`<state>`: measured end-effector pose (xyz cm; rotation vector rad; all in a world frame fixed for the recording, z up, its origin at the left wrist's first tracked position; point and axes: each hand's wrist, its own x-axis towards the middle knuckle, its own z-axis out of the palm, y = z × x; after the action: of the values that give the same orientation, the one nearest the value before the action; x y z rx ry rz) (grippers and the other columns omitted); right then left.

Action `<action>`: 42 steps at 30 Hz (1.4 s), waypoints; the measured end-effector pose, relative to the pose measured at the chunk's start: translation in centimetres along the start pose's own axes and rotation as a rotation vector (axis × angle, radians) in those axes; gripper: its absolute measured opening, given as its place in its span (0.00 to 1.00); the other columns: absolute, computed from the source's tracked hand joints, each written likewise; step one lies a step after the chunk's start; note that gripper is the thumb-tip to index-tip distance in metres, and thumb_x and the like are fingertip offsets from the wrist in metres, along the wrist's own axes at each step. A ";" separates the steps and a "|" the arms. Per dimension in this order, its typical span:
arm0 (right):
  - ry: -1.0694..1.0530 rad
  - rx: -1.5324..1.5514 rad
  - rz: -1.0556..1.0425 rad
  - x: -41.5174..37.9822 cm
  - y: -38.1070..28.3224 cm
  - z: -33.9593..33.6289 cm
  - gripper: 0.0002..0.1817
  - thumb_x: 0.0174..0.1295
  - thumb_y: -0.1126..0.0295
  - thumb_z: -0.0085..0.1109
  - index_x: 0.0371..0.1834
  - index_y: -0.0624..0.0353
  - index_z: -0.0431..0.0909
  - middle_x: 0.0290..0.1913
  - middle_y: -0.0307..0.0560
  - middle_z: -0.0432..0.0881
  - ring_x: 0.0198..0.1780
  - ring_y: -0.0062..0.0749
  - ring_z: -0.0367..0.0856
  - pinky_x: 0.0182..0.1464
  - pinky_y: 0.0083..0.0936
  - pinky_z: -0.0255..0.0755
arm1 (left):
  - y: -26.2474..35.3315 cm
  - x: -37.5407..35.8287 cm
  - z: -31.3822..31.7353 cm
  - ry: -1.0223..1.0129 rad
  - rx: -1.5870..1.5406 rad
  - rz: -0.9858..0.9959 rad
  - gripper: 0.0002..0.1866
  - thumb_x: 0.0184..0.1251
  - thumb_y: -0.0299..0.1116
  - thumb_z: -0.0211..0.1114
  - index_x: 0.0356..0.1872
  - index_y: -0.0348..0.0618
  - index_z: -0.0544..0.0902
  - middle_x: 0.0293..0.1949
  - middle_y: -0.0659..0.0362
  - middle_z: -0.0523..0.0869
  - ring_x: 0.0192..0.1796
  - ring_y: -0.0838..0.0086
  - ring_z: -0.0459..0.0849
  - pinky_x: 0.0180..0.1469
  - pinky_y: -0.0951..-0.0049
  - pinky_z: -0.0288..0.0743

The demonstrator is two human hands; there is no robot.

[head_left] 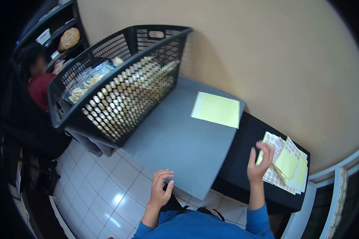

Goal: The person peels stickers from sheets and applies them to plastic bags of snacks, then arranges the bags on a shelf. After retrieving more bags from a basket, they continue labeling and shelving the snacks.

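Note:
My left hand (160, 189) hovers by the front edge of the grey table (179, 139), fingers bent and apart, holding nothing. Over the black surface at the right, my right hand (260, 161) is raised with its fingers curled loosely and a gap to the thumb. It is nearest to a pile of sticker sheets (272, 177) with yellow paper (287, 163) among them. A yellow sheet (217, 108) with a pale strip along its left side lies flat at the back of the grey table.
A large dark plastic basket (125, 85) stands on the table's left part, holding clear bags (92, 77) of pale pieces. Behind it are shelves (62, 30) and a person in a dark red top (40, 91). A beige wall (275, 55) bounds the back.

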<state>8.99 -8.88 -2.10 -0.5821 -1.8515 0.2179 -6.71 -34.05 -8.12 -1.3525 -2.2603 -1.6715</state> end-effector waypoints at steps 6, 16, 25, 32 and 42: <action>-0.133 0.497 -0.451 18.3 -14.3 14.2 0.14 0.45 0.79 0.59 0.38 0.62 0.73 0.39 0.48 0.73 0.40 0.35 0.74 0.42 0.27 0.68 | -6.6 2.0 -10.0 0.014 0.077 -0.129 0.08 0.52 0.24 0.59 0.35 0.38 0.76 0.37 0.53 0.79 0.42 0.60 0.77 0.46 0.67 0.68; -1.253 -0.105 -0.964 25.8 -33.7 31.2 0.24 0.47 0.64 0.62 0.48 0.60 0.72 0.45 0.51 0.75 0.49 0.42 0.73 0.48 0.34 0.69 | -12.3 0.7 -20.7 0.080 0.370 -0.434 0.14 0.54 0.25 0.57 0.44 0.38 0.76 0.45 0.49 0.79 0.50 0.56 0.75 0.52 0.68 0.66; -1.259 -0.316 -1.247 23.4 -44.9 42.3 0.30 0.48 0.45 0.56 0.45 0.61 0.76 0.45 0.54 0.77 0.47 0.44 0.76 0.49 0.35 0.70 | -11.9 2.7 -30.1 0.544 0.286 -0.333 0.09 0.48 0.17 0.54 0.28 0.40 0.66 0.36 0.50 0.76 0.40 0.65 0.75 0.46 0.69 0.67; -1.251 -0.059 -1.106 18.8 -41.8 50.6 0.36 0.49 0.46 0.56 0.55 0.62 0.65 0.52 0.52 0.70 0.52 0.43 0.71 0.50 0.36 0.69 | -7.1 10.2 -38.6 0.640 0.348 0.072 0.09 0.52 0.31 0.53 0.32 0.43 0.62 0.35 0.52 0.71 0.38 0.70 0.70 0.43 0.73 0.63; -0.870 0.403 -1.070 14.4 -42.5 52.4 0.49 0.33 0.56 0.70 0.60 0.62 0.55 0.51 0.58 0.64 0.52 0.47 0.68 0.50 0.33 0.69 | -6.0 28.7 -38.2 0.475 0.131 0.274 0.07 0.61 0.23 0.47 0.40 0.36 0.69 0.43 0.54 0.76 0.45 0.76 0.74 0.50 0.76 0.65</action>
<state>-55.24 -31.54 9.17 0.9492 -2.5677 0.1078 -45.64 -46.65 17.33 -1.0402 -1.7937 -1.5224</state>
